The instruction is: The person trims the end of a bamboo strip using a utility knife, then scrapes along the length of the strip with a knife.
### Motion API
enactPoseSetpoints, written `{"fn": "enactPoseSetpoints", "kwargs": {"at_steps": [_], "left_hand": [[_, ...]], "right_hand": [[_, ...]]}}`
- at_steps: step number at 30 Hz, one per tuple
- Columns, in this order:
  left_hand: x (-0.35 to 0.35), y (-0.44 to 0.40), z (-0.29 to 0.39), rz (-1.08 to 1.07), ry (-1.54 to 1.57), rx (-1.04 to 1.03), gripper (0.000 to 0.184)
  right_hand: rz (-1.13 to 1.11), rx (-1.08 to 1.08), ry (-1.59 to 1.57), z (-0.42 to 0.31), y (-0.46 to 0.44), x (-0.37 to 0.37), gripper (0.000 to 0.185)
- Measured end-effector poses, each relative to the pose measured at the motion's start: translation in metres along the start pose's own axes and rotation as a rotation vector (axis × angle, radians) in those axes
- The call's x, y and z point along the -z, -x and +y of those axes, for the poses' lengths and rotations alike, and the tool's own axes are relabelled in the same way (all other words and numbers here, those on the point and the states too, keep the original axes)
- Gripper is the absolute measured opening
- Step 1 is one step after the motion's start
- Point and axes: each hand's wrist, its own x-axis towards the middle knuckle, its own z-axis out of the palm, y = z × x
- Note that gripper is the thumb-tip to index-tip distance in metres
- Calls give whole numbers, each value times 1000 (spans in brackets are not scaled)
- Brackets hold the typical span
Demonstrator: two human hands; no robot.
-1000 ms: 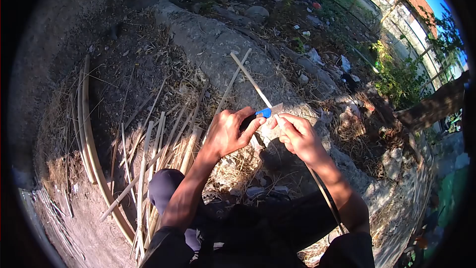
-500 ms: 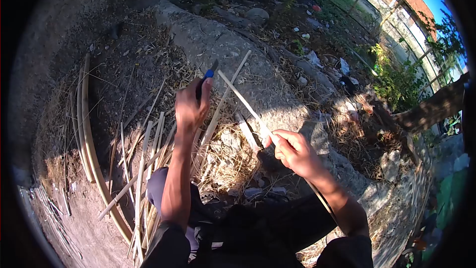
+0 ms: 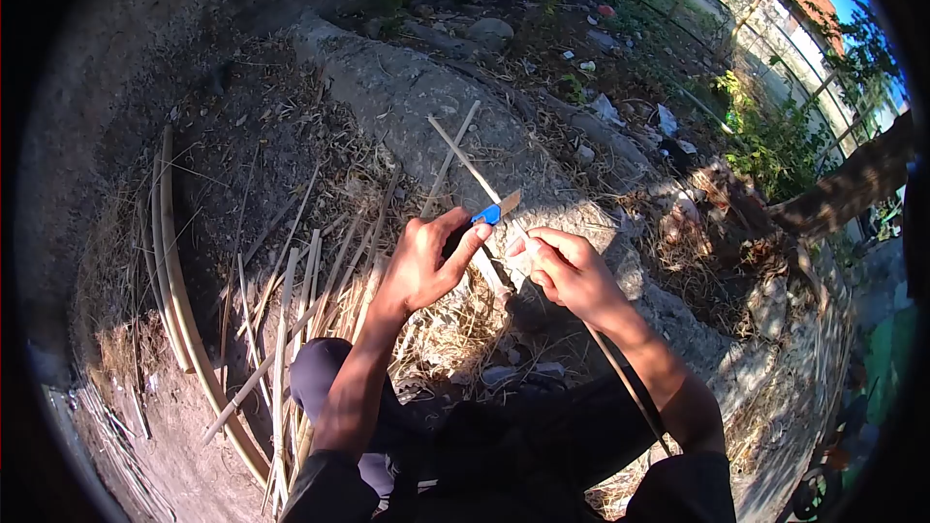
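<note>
In the head view we see loose pale strips point(image 3: 286, 329) crowding beside our knee point(image 3: 320, 378), and a rough grey rock point(image 3: 387, 87) sloping behind our hands, with dry, curly shavings point(image 3: 441, 329) below. The long strip point(image 3: 465, 160) is slim, pale and smooth-looking; the knife point(image 3: 487, 215) has a blue body and flat blade. Our left hand point(image 3: 418, 263) closes round the knife, its blade at the strip. Our right hand point(image 3: 572, 276) pinches the strip partway along, its lower length trailing beneath our forearm.

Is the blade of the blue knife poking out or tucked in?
It's out: you can see the metal blade sticking past the blue handle, held in the left hand.
</note>
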Motion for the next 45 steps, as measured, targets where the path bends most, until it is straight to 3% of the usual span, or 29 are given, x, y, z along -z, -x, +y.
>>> {"fn": "enactPoseSetpoints", "kwargs": {"at_steps": [10,13,16,23,28,31,34,38,45], "left_hand": [[-16,-1,-18,16,102,-5,33],[-22,-4,-22,58,322,32,35],[-14,-5,-18,-101,783,187,41],[-6,-8,-16,-78,812,206,48],[-5,-9,-20,-27,818,192,36],[-5,-10,-25,-26,797,169,33],[-5,-10,-28,80,266,65,37],[4,-7,-10,-4,68,66,35],[0,-5,-6,24,13,23,33]], "right_hand": [[-94,-50,-129,-10,1,-1,28],[-133,-55,-19,-4,-2,0,26],[-79,-88,-60,-4,-3,-5,20],[-121,-142,-74,-7,-2,-9,30],[-132,-100,-16,-6,-3,-8,35],[-87,-85,10,-11,0,-9,30],[-29,-63,39,-15,-1,-7,25],[23,-34,53,-18,-2,-1,18],[6,73,38,-16,-3,1,19]]}}
